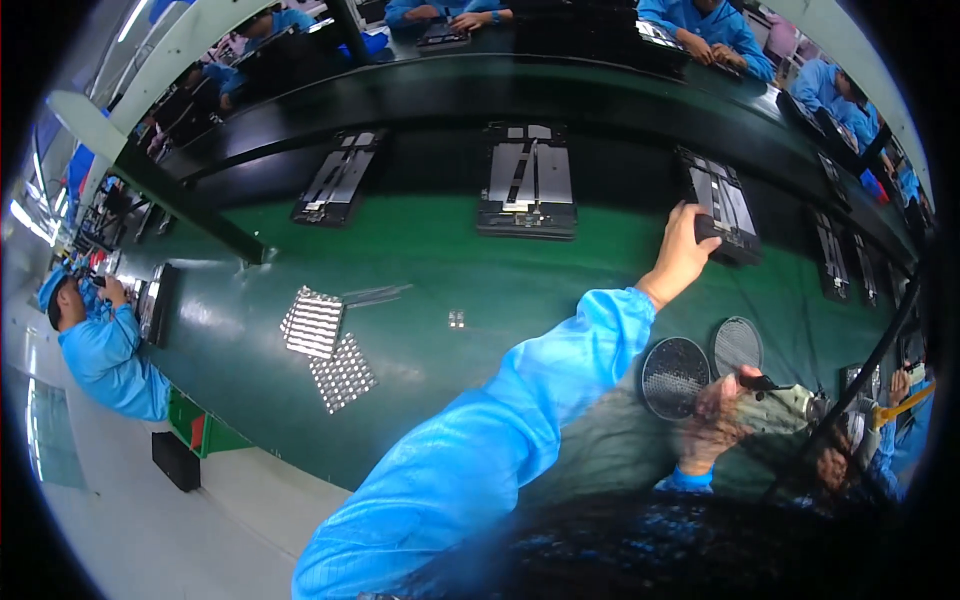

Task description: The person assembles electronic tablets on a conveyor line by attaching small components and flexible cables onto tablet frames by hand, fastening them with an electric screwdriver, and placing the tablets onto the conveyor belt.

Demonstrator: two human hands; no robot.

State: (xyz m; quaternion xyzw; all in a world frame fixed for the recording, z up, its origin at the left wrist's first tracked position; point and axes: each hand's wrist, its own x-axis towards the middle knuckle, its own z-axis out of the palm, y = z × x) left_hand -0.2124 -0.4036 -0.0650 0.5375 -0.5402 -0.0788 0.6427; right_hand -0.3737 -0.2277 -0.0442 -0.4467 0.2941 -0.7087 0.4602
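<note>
My left hand [685, 252] reaches far across the bench, its fingers and thumb closed on the near left corner of an opened tablet [728, 205] with pale battery panels. My right hand [715, 412], blurred and partly crossed by dark strands, is at the lower right. It seems closed around a pale, cylinder-shaped power tool [775, 409] with a black lever; the grip is partly hidden. Just beyond that hand are two round, dark dishes, a nearer dish [674, 379] and a farther dish [738, 345], both with a meshed or grainy surface.
Two more opened tablets, a middle one [527, 185] and a left one [340, 180], stand along the green bench [420, 250]. Silver-dotted sheets [315, 322] lie left with clear strips [375, 295]; small silver pieces [456, 319] are nearby. Co-workers in blue sit around; a post [190, 205] rises left.
</note>
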